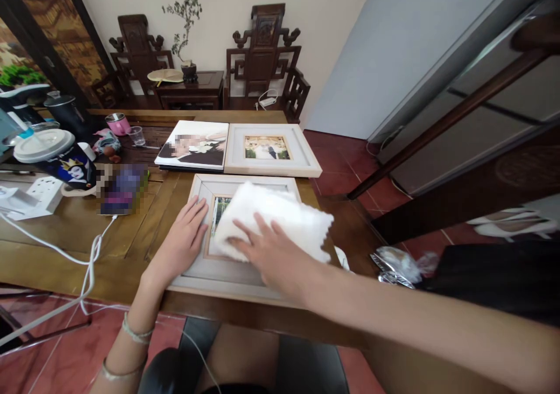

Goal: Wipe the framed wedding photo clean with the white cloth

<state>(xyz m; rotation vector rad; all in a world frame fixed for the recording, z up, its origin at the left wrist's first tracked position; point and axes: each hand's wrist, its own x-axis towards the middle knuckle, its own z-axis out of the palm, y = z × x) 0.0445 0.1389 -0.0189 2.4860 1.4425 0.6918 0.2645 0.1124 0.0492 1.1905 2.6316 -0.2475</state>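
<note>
A light wooden picture frame lies flat near the table's front edge, with a small photo behind its wide pale mat. My left hand rests on the frame's left side, fingers stretched out and lying on it. In my right hand is a white fluffy cloth with a scalloped edge, pressed onto the frame's middle. The fingers of that hand are partly spread over the cloth. Most of the photo and the frame's right part are hidden under cloth and arm.
Behind lie another framed photo and a photo panel. To the left are a phone on a white cable, a lidded cup, a pink cup and a power strip. A dark wooden chair stands right.
</note>
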